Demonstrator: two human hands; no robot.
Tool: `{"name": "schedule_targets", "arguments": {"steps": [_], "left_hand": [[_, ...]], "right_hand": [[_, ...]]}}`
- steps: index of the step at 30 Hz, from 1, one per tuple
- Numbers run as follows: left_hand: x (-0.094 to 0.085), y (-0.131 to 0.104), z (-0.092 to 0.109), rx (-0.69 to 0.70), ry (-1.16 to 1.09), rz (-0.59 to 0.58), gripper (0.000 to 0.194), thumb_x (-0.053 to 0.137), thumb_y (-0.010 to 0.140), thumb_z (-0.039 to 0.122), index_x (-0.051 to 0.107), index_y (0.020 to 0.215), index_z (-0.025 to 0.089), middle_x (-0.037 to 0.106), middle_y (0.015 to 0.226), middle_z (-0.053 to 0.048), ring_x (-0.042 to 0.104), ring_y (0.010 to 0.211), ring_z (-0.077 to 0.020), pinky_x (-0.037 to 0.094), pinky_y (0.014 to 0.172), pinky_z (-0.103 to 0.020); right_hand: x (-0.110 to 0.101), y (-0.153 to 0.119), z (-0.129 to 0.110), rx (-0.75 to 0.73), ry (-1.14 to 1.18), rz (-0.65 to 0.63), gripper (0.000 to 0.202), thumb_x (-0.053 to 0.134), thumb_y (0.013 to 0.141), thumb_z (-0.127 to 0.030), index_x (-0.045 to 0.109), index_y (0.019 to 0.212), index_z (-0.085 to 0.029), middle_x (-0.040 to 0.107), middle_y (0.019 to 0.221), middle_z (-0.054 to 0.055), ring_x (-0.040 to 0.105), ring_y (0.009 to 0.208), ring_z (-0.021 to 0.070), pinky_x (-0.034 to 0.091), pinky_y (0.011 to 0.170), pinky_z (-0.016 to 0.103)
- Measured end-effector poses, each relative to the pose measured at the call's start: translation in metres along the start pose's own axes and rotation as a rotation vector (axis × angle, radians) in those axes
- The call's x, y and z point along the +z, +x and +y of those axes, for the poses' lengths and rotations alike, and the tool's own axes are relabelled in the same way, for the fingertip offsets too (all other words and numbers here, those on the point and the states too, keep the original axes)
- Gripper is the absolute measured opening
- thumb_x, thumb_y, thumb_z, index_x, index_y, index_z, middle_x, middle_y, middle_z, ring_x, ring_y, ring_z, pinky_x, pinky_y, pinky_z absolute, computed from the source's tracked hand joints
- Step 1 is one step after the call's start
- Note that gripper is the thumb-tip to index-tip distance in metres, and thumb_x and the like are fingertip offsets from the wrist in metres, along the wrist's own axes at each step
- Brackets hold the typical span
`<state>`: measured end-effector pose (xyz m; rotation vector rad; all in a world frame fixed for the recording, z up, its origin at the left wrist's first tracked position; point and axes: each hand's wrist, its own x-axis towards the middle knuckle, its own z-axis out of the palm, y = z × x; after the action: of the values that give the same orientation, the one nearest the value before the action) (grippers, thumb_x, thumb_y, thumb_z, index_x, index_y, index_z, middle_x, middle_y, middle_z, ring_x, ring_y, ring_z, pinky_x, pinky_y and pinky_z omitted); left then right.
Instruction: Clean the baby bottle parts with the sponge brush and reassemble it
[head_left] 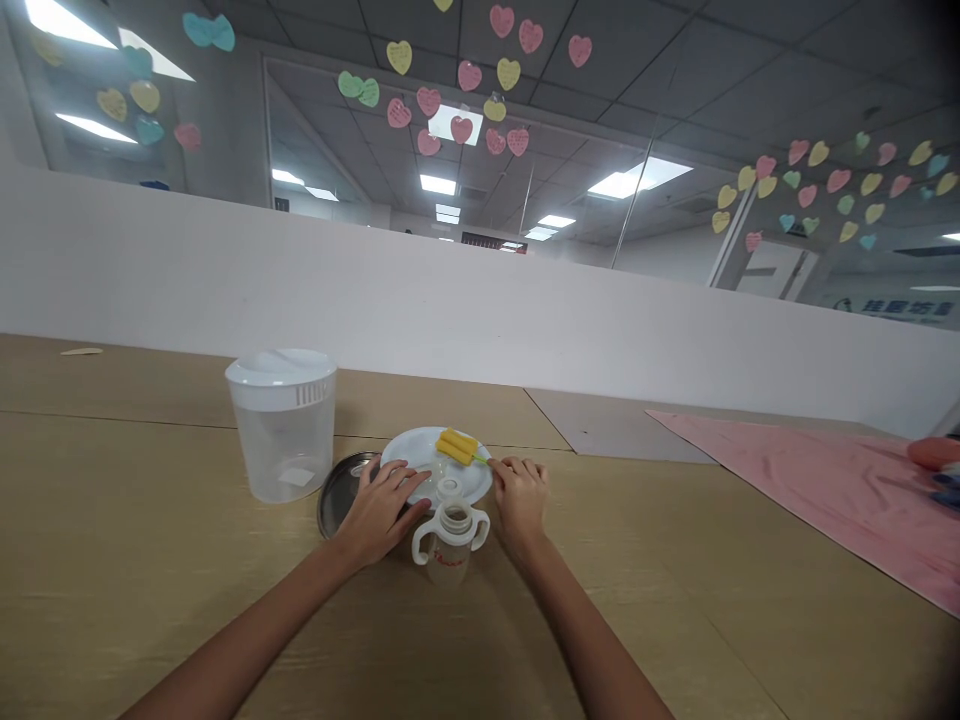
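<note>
My right hand [520, 497] pinches the thin green handle of a yellow sponge brush [457, 447], whose head lies over the far side of a white plate [405, 441]. With fingers stretched out, my left hand [382, 508] rests at the plate's near left edge and holds nothing I can see. A clear and white bottle top [448, 488], probably a nipple with its ring, sits at the plate's near side. In front of the plate, between my hands, an uncapped baby bottle [450, 557] with two white handles and red lettering stands upright.
A round metal lid or tray [335, 500] is partly under my left hand. Behind it stands a clear plastic bucket [281, 440] with a white lid. A pink cloth [840, 490] covers the table's right side, beside a grey sheet [600, 425]. A white wall [375, 290] bounds the back.
</note>
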<state>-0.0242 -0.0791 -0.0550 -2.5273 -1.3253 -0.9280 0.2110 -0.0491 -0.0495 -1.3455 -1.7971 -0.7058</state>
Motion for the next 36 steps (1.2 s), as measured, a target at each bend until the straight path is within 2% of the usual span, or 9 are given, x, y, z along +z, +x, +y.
{"name": "schedule_targets", "arguments": {"steps": [3, 6, 11, 15, 18, 21, 27, 30, 36], "left_hand": [[0.001, 0.0, 0.0, -0.002, 0.024, 0.024, 0.038, 0.038, 0.088, 0.044, 0.054, 0.118, 0.027, 0.06, 0.11, -0.007, 0.046, 0.11, -0.0236, 0.017, 0.102, -0.051], [0.0, 0.002, 0.001, -0.023, 0.021, 0.001, 0.036, 0.037, 0.088, 0.045, 0.057, 0.113, 0.029, 0.055, 0.12, -0.007, 0.042, 0.116, -0.0247, 0.016, 0.102, -0.052], [-0.002, 0.006, -0.001, -0.081, -0.015, -0.075, 0.042, 0.032, 0.09, 0.045, 0.047, 0.125, 0.029, 0.046, 0.135, -0.005, 0.03, 0.128, -0.027, 0.012, 0.102, -0.054], [-0.002, 0.007, -0.003, -0.041, -0.024, -0.07, 0.041, 0.033, 0.09, 0.043, 0.046, 0.125, 0.028, 0.055, 0.126, -0.004, 0.034, 0.125, -0.0269, 0.008, 0.102, -0.055], [-0.003, 0.008, -0.003, -0.022, 0.018, -0.002, 0.04, 0.035, 0.089, 0.044, 0.05, 0.122, 0.027, 0.059, 0.116, -0.007, 0.043, 0.115, -0.0253, 0.013, 0.102, -0.052], [-0.005, 0.01, -0.001, -0.039, 0.054, -0.008, 0.04, 0.034, 0.089, 0.045, 0.054, 0.118, 0.027, 0.061, 0.107, -0.007, 0.048, 0.107, -0.0236, 0.018, 0.1, -0.05], [-0.003, 0.015, -0.001, -0.065, 0.014, -0.032, 0.037, 0.033, 0.089, 0.046, 0.058, 0.109, 0.027, 0.053, 0.125, -0.008, 0.041, 0.119, -0.0267, 0.015, 0.101, -0.053], [-0.002, 0.015, -0.001, -0.085, -0.035, -0.042, 0.035, 0.034, 0.088, 0.046, 0.059, 0.104, 0.026, 0.053, 0.125, -0.008, 0.039, 0.121, -0.0276, 0.013, 0.103, -0.053], [-0.009, 0.015, 0.004, -0.093, -0.134, -0.016, 0.031, 0.034, 0.089, 0.041, 0.06, 0.092, 0.024, 0.062, 0.101, -0.003, 0.051, 0.103, -0.0211, 0.015, 0.102, -0.051]], "right_hand": [[0.001, 0.0, 0.0, 0.007, 0.01, 0.005, 0.022, 0.056, 0.078, -0.009, 0.07, 0.085, -0.024, 0.065, 0.073, 0.003, 0.048, 0.069, 0.0155, 0.023, 0.068, 0.031], [0.001, 0.0, -0.001, 0.009, 0.017, 0.008, 0.022, 0.056, 0.078, -0.009, 0.07, 0.085, -0.024, 0.066, 0.073, 0.003, 0.049, 0.069, 0.0154, 0.023, 0.068, 0.031], [0.0, 0.0, -0.001, 0.022, 0.038, 0.017, 0.023, 0.055, 0.078, -0.008, 0.07, 0.086, -0.024, 0.066, 0.074, 0.002, 0.049, 0.07, 0.0148, 0.023, 0.069, 0.031], [0.001, 0.0, -0.001, 0.03, 0.048, 0.029, 0.022, 0.055, 0.078, -0.008, 0.069, 0.085, -0.023, 0.067, 0.076, 0.002, 0.05, 0.07, 0.015, 0.023, 0.069, 0.031], [0.001, 0.0, -0.001, 0.036, 0.05, 0.027, 0.022, 0.054, 0.079, -0.009, 0.069, 0.085, -0.023, 0.066, 0.075, 0.002, 0.05, 0.07, 0.0144, 0.023, 0.069, 0.031], [0.0, 0.001, -0.001, 0.04, 0.053, 0.021, 0.021, 0.055, 0.079, -0.009, 0.069, 0.085, -0.023, 0.066, 0.074, 0.002, 0.051, 0.07, 0.0142, 0.023, 0.069, 0.03], [0.0, 0.001, 0.0, 0.034, 0.066, 0.02, 0.022, 0.055, 0.079, -0.01, 0.069, 0.086, -0.024, 0.065, 0.074, 0.002, 0.051, 0.07, 0.0139, 0.023, 0.067, 0.03], [0.0, 0.0, 0.0, 0.035, 0.058, 0.014, 0.021, 0.055, 0.079, -0.01, 0.069, 0.086, -0.024, 0.066, 0.074, 0.002, 0.051, 0.07, 0.0139, 0.023, 0.067, 0.03], [-0.001, 0.001, -0.002, 0.051, 0.075, 0.005, 0.019, 0.056, 0.079, -0.012, 0.069, 0.085, -0.024, 0.066, 0.073, 0.001, 0.051, 0.07, 0.0142, 0.023, 0.068, 0.03]]}}
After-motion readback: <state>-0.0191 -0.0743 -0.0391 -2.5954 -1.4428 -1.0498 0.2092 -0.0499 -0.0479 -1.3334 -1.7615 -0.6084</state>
